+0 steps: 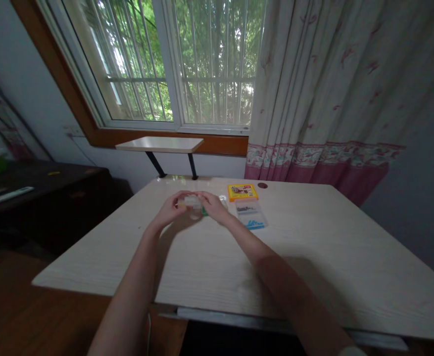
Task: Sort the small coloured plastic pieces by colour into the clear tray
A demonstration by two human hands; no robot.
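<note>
Above the middle of the table, both my hands hold a small clear plastic box [192, 201] between them. My left hand [172, 207] has its fingers bent round the box's left end. At the other end my right hand [212, 203] grips it, fingers closed. Something green [204, 211] shows under my right fingers, too small and blurred to name. Just right of my right hand lies a clear tray [251, 214] with small dark pieces in its upper part and blue pieces in its lower part. Behind the tray sits a yellow-orange box [242, 192] with a printed picture.
A pale wooden table [187, 262] spreads under my hands. At its back left stands a raised shelf [161, 144] on black legs. A round dark disc [262, 185] is near the back edge. Beyond are a barred window and a curtain [313, 99]; a dark desk [53, 193] stands left.
</note>
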